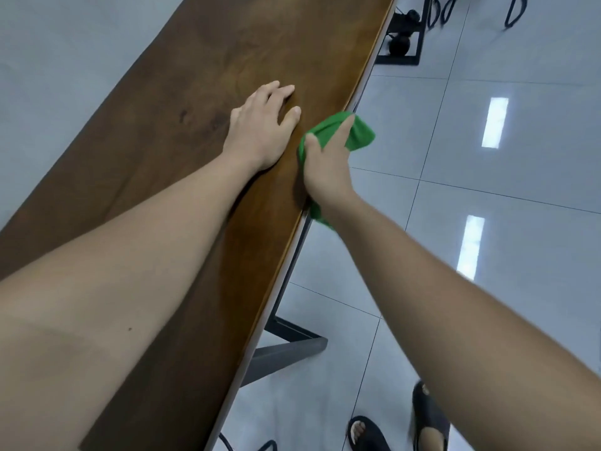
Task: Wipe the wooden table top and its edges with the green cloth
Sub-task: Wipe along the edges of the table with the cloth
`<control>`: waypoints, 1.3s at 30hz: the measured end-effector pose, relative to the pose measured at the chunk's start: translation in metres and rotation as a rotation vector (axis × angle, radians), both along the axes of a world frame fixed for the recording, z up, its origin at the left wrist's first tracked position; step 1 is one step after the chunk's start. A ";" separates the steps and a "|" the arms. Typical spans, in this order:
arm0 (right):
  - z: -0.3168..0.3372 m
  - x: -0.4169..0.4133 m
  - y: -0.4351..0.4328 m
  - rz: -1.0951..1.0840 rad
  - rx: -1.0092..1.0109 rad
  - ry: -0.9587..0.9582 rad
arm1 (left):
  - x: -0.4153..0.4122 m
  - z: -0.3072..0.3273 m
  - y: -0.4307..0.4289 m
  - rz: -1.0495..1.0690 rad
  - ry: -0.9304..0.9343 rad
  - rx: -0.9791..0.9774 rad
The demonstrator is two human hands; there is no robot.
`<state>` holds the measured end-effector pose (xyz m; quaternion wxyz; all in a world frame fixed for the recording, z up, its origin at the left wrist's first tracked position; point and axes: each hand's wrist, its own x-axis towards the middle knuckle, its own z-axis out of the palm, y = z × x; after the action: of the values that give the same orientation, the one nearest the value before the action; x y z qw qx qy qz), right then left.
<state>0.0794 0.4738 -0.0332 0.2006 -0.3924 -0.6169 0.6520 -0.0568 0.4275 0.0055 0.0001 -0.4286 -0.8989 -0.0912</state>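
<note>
A long dark brown wooden table top (227,53) runs from the lower left to the upper right. My left hand (260,125) lies flat on it, palm down, fingers spread, holding nothing. My right hand (325,164) grips the green cloth (356,133) and presses it against the table's right edge, thumb on top. Part of the cloth bunches out past my fingers over the floor, and a corner hangs below my wrist.
Dark metal table legs (286,340) stand under the right edge. Glossy pale floor tiles (487,190) fill the right side. My feet in black sandals (429,421) are at the bottom. Black chair bases and cables (403,37) sit at the top right.
</note>
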 end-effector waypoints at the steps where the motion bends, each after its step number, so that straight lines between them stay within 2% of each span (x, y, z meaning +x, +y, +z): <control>1: 0.002 -0.010 0.016 -0.015 -0.010 -0.024 | 0.001 0.001 -0.002 0.000 -0.006 -0.003; 6: 0.003 -0.026 0.043 -0.053 -0.015 -0.044 | 0.016 0.003 -0.025 0.013 -0.029 0.006; 12: 0.005 0.000 0.005 -0.022 0.008 -0.032 | 0.045 0.001 -0.081 0.010 -0.040 -0.013; 17: -0.007 0.066 -0.116 0.036 0.044 0.043 | 0.071 -0.001 -0.129 0.020 -0.038 -0.021; 23: -0.006 0.160 -0.295 0.123 -0.064 0.099 | 0.102 0.004 -0.178 0.023 -0.067 -0.027; 28: 0.000 0.214 -0.390 0.192 -0.113 0.111 | 0.121 0.004 -0.210 0.030 -0.061 -0.042; 34: 0.005 0.215 -0.393 0.190 -0.061 0.099 | 0.127 0.000 -0.217 0.041 -0.041 -0.021; 39: 0.003 0.162 -0.326 0.033 0.019 0.054 | 0.124 -0.006 -0.217 0.054 -0.026 0.016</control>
<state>0.2419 0.1479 -0.0302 0.2102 -0.3627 -0.6239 0.6595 0.0669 0.2108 -0.0008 -0.0059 -0.4031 -0.9092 -0.1037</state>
